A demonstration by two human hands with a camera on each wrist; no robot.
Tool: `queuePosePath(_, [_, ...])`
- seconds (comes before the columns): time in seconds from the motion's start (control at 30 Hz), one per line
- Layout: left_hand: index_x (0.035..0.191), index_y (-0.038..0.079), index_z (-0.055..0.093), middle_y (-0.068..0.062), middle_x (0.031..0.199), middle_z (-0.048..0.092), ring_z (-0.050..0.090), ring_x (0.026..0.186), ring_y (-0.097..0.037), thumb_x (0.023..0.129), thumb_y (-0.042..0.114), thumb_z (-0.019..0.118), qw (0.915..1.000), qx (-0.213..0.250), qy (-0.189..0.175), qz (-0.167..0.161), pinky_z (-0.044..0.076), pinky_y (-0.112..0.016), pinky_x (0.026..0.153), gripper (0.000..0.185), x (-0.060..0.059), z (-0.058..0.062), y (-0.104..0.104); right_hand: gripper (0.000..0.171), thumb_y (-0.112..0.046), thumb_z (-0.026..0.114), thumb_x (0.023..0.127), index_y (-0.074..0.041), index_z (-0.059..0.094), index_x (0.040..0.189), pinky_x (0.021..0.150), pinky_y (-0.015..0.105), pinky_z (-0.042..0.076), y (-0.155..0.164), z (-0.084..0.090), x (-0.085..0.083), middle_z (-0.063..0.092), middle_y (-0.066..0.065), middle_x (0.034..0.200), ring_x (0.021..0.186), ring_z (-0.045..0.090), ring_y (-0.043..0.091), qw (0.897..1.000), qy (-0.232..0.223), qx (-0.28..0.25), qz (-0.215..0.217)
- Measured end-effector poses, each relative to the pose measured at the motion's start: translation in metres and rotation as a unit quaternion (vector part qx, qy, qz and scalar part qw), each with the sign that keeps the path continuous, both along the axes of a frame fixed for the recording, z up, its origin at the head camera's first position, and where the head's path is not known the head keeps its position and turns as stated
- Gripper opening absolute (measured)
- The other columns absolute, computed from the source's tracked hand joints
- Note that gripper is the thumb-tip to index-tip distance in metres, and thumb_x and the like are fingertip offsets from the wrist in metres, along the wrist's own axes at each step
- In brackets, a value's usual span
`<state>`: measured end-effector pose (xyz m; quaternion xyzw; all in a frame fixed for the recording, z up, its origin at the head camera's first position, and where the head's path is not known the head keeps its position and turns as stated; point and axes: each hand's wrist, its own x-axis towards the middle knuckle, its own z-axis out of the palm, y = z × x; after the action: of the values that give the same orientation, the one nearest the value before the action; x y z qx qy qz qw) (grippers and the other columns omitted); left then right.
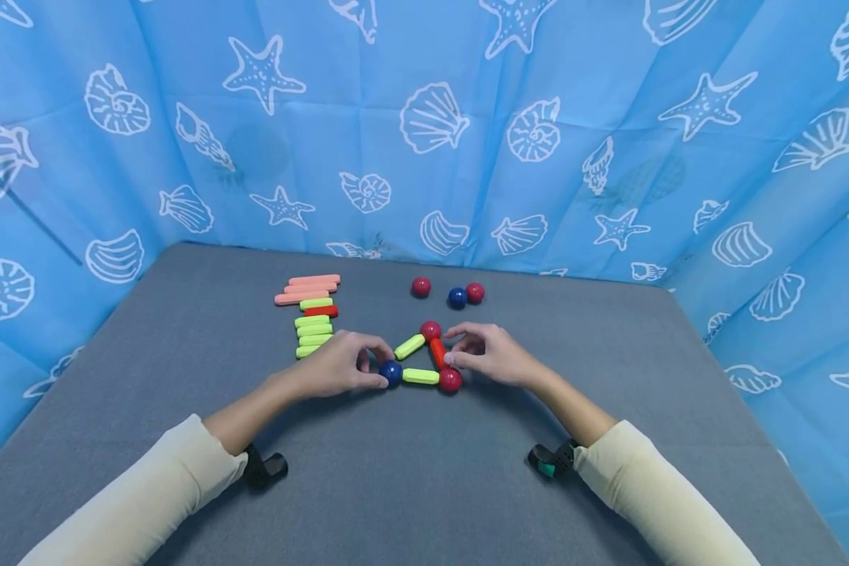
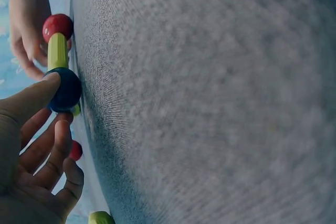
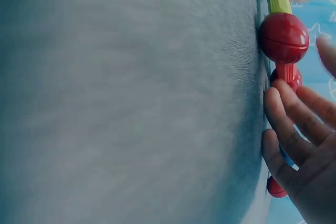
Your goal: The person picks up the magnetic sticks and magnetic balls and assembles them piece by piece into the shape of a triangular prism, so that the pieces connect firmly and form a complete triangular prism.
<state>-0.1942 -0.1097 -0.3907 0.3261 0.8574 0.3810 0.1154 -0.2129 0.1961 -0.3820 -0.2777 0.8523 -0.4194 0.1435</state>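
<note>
Both forearms reach forward — left hand point(image 1: 339, 365) and right hand point(image 1: 488, 354) with fingers curled, pinching.

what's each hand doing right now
Left hand: pinching the blue ball.
Right hand: fingers curled at the red stick; grip unclear.

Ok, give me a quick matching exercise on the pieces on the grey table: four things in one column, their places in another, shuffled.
Things:
1. glossy dark blue ball in the triangle
2. short red plastic stick in the triangle
3. lone glossy red ball
4. three long salmon-pink plastic sticks

Places:
A. far end of the stick pile, left of the triangle
B. under the left hand's fingertips
C. by itself beyond the triangle
D. beside the right hand's fingers

Pairs: 1-B, 2-D, 3-C, 4-A
</note>
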Motion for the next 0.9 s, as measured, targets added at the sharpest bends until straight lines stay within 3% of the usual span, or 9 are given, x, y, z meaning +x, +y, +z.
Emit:
queuePosePath(0.27, [0.114,0.012,0.071,0.001,0.102,0.067,0.058,0.072,-0.013,0.085,0.018,0.08,1.0,0.003,-0.003,-0.001,0.05,-0.027,0.066,0.031,-0.002,-0.001,-0.001,0.044,-0.019,0.067,0.097,0.002,0.056,0.133,0.08,0.035,0.054,-0.019,-0.001,-0.027,0.067,0.016,0.113,0.087,0.066,0.023,0.998,0.018,0.013,-0.057])
queuePosePath(0.53, [0.115,0.013,0.071,0.002,0.101,0.067,0.058,0.073,-0.013,0.086,0.019,0.08,1.0,0.001,0.0,-0.003,0.05,-0.027,0.067,0.031,-0.003,-0.001,0.001,0.03,-0.017,0.069,0.095,-0.002,0.066,0.121,0.081,0.033,0.053,-0.025,-0.002,-0.039,0.068,0.01,0.109,0.092,0.061,0.023,0.999,0.027,0.028,-0.033])
queuePosePath(0.73, [0.113,0.014,0.07,0.002,0.102,0.066,0.058,0.073,-0.014,0.085,0.019,0.08,1.0,0.001,-0.009,-0.002,0.05,-0.027,0.068,0.03,-0.002,0.001,0.004,0.029,-0.014,0.065,0.097,-0.003,0.065,0.124,0.09,0.04,0.051,-0.024,-0.001,-0.041,0.066,0.011,0.116,0.101,0.058,0.026,1.0,0.017,0.017,-0.006])
queuePosePath(0.9, [0.112,0.014,0.069,0.002,0.102,0.066,0.058,0.072,-0.014,0.085,0.019,0.08,0.9999,-0.001,-0.014,-0.006,0.051,-0.027,0.066,0.03,-0.003,-0.001,0.007,0.03,-0.014,0.064,0.098,-0.003,0.065,0.125,0.09,0.038,0.05,-0.023,-0.002,-0.04,0.065,0.011,0.117,0.101,0.058,0.025,1.0,0.004,0.016,-0.005])
